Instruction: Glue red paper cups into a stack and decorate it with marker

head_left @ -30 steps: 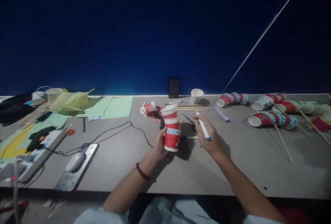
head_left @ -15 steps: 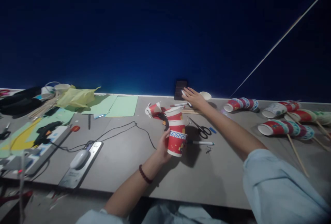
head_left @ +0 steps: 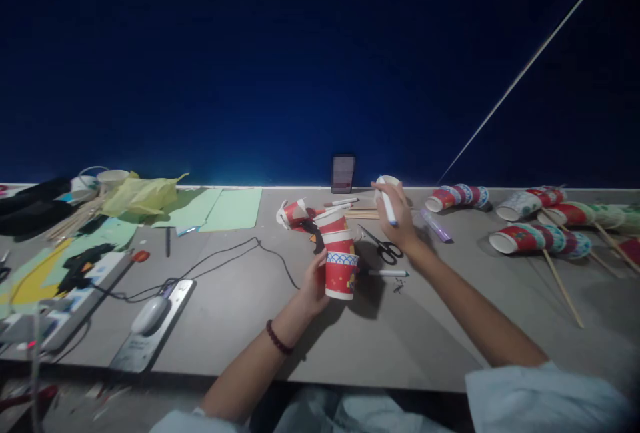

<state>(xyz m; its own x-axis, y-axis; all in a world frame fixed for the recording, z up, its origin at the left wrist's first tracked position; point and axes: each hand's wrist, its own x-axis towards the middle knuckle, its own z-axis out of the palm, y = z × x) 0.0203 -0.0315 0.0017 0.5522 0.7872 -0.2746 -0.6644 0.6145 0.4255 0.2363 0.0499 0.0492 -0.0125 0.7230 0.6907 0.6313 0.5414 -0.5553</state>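
Note:
My left hand is wrapped round a chain of red paper cups, held above the middle of the desk. The cups are joined in a curved stack, with a blue wave band on the nearest one. My right hand is closed on a white marker pen with a blue end, raised over the desk. Black-handled scissors lie between my hands. Another marker rests beside the cup stack. Behind the cups lies a cut red cup piece.
Finished-looking cup chains with wooden sticks lie at the right, beside a purple tube. A phone leans on the blue wall. At left are a power strip, a mouse, cables and green paper.
My right hand has drawn back and to the right from near the phone, now with a marker pen in its grip. My left hand still holds the cup chain.

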